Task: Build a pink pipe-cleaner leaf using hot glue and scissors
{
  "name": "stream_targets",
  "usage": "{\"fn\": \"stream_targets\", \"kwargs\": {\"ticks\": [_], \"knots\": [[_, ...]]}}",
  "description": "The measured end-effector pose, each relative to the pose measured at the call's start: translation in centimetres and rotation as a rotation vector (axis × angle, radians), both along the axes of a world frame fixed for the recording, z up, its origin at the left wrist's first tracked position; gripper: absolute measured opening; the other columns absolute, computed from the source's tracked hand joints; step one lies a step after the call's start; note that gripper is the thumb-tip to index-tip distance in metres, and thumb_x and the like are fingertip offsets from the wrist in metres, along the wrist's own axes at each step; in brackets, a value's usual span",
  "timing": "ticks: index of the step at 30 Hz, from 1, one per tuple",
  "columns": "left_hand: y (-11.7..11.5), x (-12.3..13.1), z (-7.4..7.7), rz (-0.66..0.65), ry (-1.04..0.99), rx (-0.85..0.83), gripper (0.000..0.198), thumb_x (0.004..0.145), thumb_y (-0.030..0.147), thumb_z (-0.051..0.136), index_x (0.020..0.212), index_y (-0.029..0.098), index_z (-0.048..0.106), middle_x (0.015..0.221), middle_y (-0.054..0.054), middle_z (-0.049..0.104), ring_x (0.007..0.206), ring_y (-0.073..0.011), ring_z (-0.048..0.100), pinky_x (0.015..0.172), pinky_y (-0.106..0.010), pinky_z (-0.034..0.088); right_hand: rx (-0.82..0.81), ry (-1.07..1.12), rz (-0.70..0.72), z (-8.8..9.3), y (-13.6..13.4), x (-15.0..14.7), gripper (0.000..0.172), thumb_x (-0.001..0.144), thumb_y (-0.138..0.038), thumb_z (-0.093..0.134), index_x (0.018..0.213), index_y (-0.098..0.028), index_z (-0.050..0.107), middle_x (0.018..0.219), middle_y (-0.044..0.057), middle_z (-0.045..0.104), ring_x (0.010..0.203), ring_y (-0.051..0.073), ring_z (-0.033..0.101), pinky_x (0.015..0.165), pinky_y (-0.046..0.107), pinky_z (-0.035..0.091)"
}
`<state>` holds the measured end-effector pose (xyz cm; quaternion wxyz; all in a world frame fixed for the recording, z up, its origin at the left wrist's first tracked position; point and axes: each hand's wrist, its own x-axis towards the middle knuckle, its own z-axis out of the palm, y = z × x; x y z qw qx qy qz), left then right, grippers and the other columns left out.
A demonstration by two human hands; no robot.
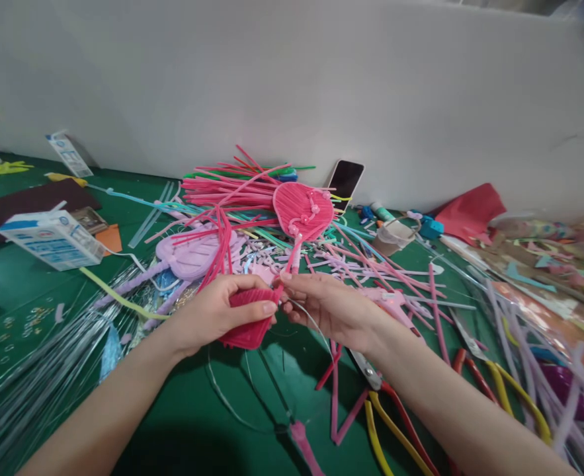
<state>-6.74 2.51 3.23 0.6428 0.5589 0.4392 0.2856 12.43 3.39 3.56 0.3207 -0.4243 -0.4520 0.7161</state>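
My left hand (212,304) is closed around a deep pink panel (252,324) of pipe cleaners laid side by side, its thumb lying across the front. Loose pink pipe cleaners (221,244) rise behind that hand. At the panel's right edge, the fingertips of my right hand (334,307) pinch a pink pipe cleaner (284,274); part of their grip is hidden. A thin pale wire or thread (314,322) trails from between the hands. Just beyond them lies a pink fan-shaped piece (301,208) with beads, and to its left a lilac one (187,254).
Scissors with yellow and red handles (371,377) lie under my right forearm, with another pair (470,340) further right. A phone (346,178) leans on the grey wall. Milk cartons (51,238), clear strips (38,377) and pipe-cleaner scraps cover the green table (182,430).
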Motion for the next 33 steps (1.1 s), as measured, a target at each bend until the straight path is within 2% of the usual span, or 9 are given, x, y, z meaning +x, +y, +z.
{"fn": "stream_targets", "kwargs": {"ticks": [4,7,10,13,16,22,25,28,33], "knots": [[-0.1,-0.6,-0.1,-0.028,-0.029,-0.062,0.024,0.077,0.038,0.077,0.087,0.018,0.068,0.081,0.001,0.071,0.072,-0.0135,0.064,0.063,-0.021,0.05,0.042,-0.144,0.002,0.1,0.4,0.3,0.044,0.082,-0.058,0.064,0.073,-0.015,0.061,0.066,0.001,0.062,0.058,0.011,0.059,0.053,0.021,0.047],[-0.1,-0.9,-0.3,-0.014,-0.067,-0.093,0.025,0.074,0.033,0.08,0.091,0.019,0.069,0.083,0.002,0.07,0.072,-0.0121,0.064,0.061,-0.019,0.051,0.393,-0.488,-0.092,0.4,0.5,1.1,0.043,0.089,-0.057,0.054,0.078,-0.016,0.063,0.063,0.0,0.06,0.057,0.014,0.057,0.056,0.027,0.048],[-0.1,-1.1,-0.3,0.043,-0.136,-0.088,0.023,0.073,0.028,0.083,0.09,0.02,0.07,0.081,0.004,0.069,0.071,-0.0101,0.063,0.061,-0.016,0.052,0.878,-0.786,-0.145,0.7,0.4,1.9,0.024,0.087,-0.036,0.065,0.102,-0.018,0.068,0.09,0.007,0.068,0.082,0.021,0.063,0.075,0.036,0.052],[-0.1,-1.4,-0.1,0.09,-0.205,-0.085,0.022,0.073,0.027,0.083,0.09,0.021,0.071,0.08,0.005,0.071,0.069,-0.0088,0.065,0.06,-0.015,0.053,1.274,-0.858,-0.083,0.4,0.9,1.9,0.034,0.086,-0.021,0.066,0.121,-0.026,0.065,0.126,0.011,0.062,0.117,0.027,0.054,0.097,0.045,0.046],[-0.1,-1.9,0.0,0.132,-0.267,-0.069,0.021,0.072,0.026,0.084,0.088,0.021,0.071,0.078,0.005,0.073,0.067,-0.0082,0.067,0.06,-0.014,0.053,1.408,-0.771,-0.025,0.5,1.3,1.1,0.02,0.094,-0.019,0.055,0.105,-0.023,0.071,0.111,0.01,0.071,0.106,0.023,0.062,0.091,0.039,0.05],[0.1,-2.4,-0.2,0.17,-0.29,-0.071,0.027,0.069,0.03,0.086,0.087,0.019,0.069,0.073,0.002,0.075,0.065,-0.0153,0.073,0.059,-0.022,0.06,1.122,-0.731,-0.429,5.3,-0.1,1.1,0.021,0.094,-0.03,0.055,0.093,-0.016,0.071,0.067,0.002,0.072,0.052,0.013,0.065,0.051,0.023,0.046],[0.1,-2.3,0.0,0.172,-0.281,-0.075,0.026,0.071,0.031,0.085,0.087,0.019,0.069,0.073,0.002,0.075,0.064,-0.0159,0.074,0.057,-0.022,0.06,0.819,-0.647,-0.378,6.5,-0.9,2.3,0.031,0.092,-0.042,0.056,0.08,-0.016,0.068,0.065,0.002,0.071,0.043,0.011,0.061,0.042,0.021,0.044],[0.1,-2.1,0.1,0.191,-0.275,-0.078,0.026,0.071,0.031,0.085,0.087,0.02,0.068,0.073,0.003,0.075,0.063,-0.0152,0.073,0.057,-0.022,0.06,0.525,-0.542,-0.183,4.4,-1.4,3.0,0.038,0.09,-0.049,0.057,0.071,-0.016,0.063,0.066,0.001,0.07,0.04,0.01,0.059,0.038,0.02,0.045],[0.1,-1.3,-0.3,0.221,-0.269,-0.109,0.027,0.069,0.03,0.087,0.086,0.019,0.068,0.071,0.004,0.075,0.061,-0.011,0.071,0.056,-0.016,0.057,0.313,-0.375,-0.183,-1.4,-2.3,2.5,0.037,0.086,-0.055,0.059,0.085,-0.018,0.062,0.066,-0.003,0.065,0.048,0.012,0.064,0.041,0.02,0.051]]}}
